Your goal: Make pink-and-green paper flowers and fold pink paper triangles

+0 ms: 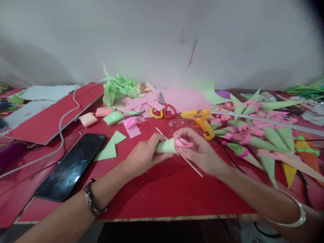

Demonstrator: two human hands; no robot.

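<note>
Near the front of the red bench (162, 202), well left of the glue gun (198, 118), lies a black smartphone (71, 168). Just this side of the glue gun, the left hand (143, 153) has its fingers wrapped around a green paper roll (165, 146); the right hand (201, 152) has its fingers nearly together, pinching the pink paper petals (183, 143) at its end. A thin stick (192, 165) slants beneath. Right of the glue gun spread paper flowers (273, 133); left of it sit scissors (165, 106), then crumpled green paper (120, 88) farther back.
</note>
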